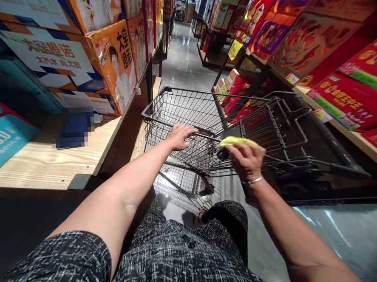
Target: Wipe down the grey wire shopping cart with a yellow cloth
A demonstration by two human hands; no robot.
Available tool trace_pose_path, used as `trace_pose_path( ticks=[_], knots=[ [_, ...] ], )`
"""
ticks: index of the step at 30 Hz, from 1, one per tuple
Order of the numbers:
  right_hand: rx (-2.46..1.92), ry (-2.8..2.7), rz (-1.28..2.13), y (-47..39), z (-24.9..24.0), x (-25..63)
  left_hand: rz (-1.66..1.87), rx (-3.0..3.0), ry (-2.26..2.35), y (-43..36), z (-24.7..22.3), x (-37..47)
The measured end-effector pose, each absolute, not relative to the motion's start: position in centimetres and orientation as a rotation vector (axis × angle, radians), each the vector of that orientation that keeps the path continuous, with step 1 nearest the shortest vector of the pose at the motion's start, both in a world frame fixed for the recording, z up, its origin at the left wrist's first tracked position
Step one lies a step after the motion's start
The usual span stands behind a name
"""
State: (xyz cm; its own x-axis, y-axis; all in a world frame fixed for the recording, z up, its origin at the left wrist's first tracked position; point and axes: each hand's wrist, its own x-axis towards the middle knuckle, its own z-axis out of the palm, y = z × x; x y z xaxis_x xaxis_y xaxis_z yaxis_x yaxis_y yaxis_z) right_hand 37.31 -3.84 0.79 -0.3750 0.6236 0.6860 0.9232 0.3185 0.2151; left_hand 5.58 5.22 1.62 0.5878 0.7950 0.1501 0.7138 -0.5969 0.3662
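A black wire shopping cart (154, 101) stands sideways before me, its basket to the left and its handle end to the right. My left hand (177, 137) is closed over the near top rail, its thumb on my side of the rail. Farther right, my right hand (248, 157) grips a yellow cloth (239, 141) and presses it against the same rail near a dark plastic part. The cloth is partly covered by my fingers. Through the wire mesh of the basket, the floor shows.
Orange and white cartons (116, 64) are stacked on a wooden shelf (99, 142) at left, with a pixelated dark blue object (74, 130) lying near them. Red gift boxes (342, 102) fill the shelves at right. A shiny grey aisle floor (183, 52) runs ahead between the shelves.
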Motion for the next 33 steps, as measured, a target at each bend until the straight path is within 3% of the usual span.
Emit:
trace_pose_path(
  ticks=[4,8,16,21,28,33],
  knots=[
    [-1.449,-1.842,-0.949,-4.2,1.9,39.7,0.361,2.608,1.275,5.0,1.4,5.7],
    [-1.54,-1.847,-0.881,-4.2,-2.3,37.4,0.294,2.672,1.308,4.9,0.8,5.9],
    [-1.622,-2.655,-0.393,-4.4,-10.1,30.0,0.248,2.719,1.293,4.8,0.3,5.5],
    [-1.454,-2.655,-0.501,-4.1,-6.7,33.4,0.382,2.715,1.184,6.1,-0.3,4.5],
    [-1.504,-1.92,-0.944,-6.2,1.8,43.6,0.358,2.623,1.27,7.7,0.5,3.5],
    [-1.48,-1.845,-0.931,-6.4,-0.5,40.8,0.195,2.6,1.349,7.9,2.2,4.7]
  ],
)
